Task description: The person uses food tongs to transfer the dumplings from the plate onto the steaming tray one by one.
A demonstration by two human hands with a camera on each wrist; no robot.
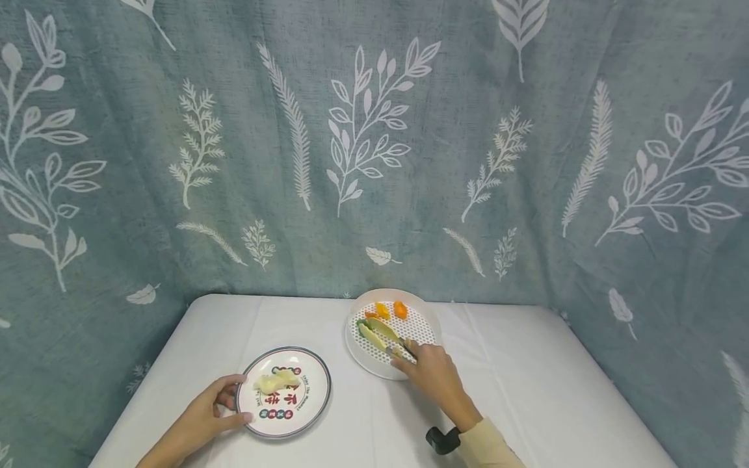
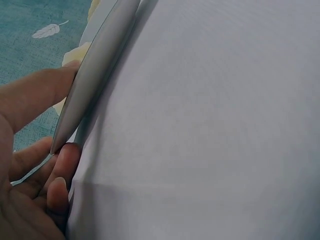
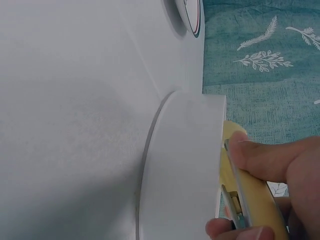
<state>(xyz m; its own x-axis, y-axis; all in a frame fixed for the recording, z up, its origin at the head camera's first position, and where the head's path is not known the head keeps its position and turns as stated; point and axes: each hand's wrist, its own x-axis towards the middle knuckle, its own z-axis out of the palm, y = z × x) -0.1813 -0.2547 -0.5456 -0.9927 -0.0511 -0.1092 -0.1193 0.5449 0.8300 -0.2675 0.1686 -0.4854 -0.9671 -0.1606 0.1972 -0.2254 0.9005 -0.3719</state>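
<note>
Now the right hand (image 1: 432,372) pinches yellow tongs (image 1: 383,329) over the white basket (image 1: 367,364), their tips at a green piece (image 1: 361,322) inside it; whether they clamp it cannot be told. Beyond lie orange (image 1: 400,310) and yellow pieces (image 1: 382,310). Left of the basket, the left hand (image 1: 203,413) grips a plate (image 1: 314,403) bearing a pale-yellow piece (image 1: 275,382).

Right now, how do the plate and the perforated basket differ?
Surface: the plate is printed, with a dark rim line; the basket is plain white with a perforated floor.
Walls: the plate is shallow; the basket has a taller side wall.
Contents: the plate bears a pale-yellow piece; the basket holds orange pieces and a bright yellow piece.
Both are round and mostly white.
</note>
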